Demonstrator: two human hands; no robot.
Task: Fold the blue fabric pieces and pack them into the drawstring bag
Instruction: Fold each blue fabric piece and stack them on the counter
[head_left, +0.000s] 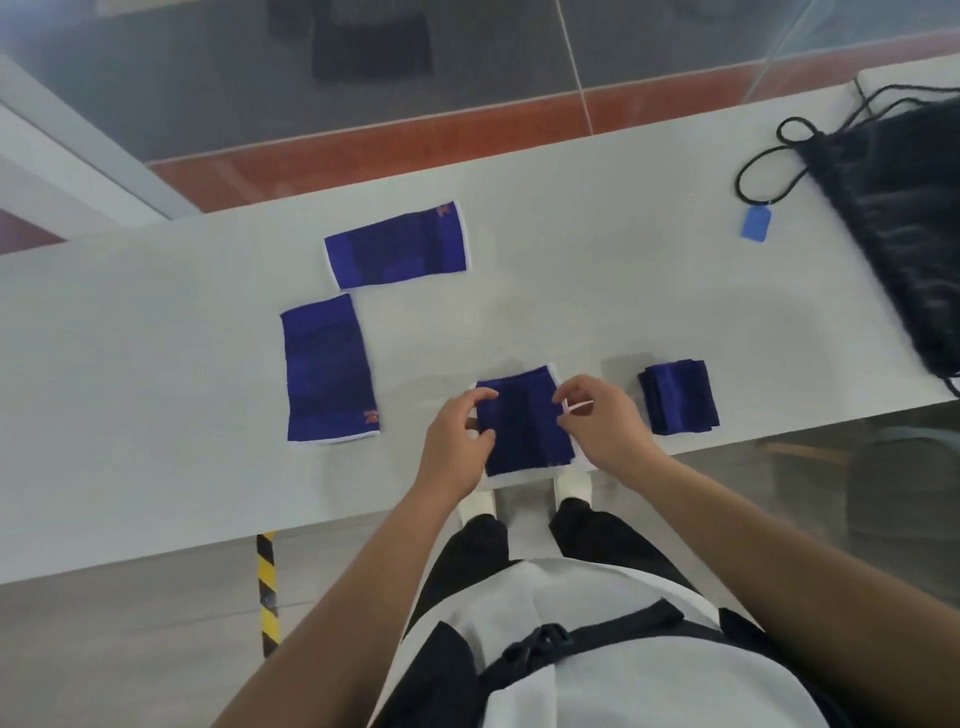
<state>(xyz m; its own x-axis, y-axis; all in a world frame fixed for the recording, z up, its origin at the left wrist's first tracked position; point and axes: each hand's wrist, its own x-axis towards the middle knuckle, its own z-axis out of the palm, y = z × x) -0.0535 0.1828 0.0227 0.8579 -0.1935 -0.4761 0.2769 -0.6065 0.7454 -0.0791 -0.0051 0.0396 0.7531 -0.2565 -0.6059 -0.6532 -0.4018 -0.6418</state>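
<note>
A blue fabric piece (524, 426) with white edges lies at the near edge of the white table (156, 415), right in front of me. My left hand (457, 441) pinches its left side and my right hand (602, 415) pinches its right side. A folded stack of blue fabric (678, 397) sits just right of my right hand. Two flat blue pieces lie to the left: one (327, 371) lengthwise, another (397, 245) farther back. The black drawstring bag (898, 228) lies at the table's right end, its cord (763, 161) looped toward me.
A small blue tag (756, 223) hangs on the bag's cord. Yellow-and-black hazard tape (267, 582) marks the floor below the table's near edge. Beyond the far edge there is a red and grey floor.
</note>
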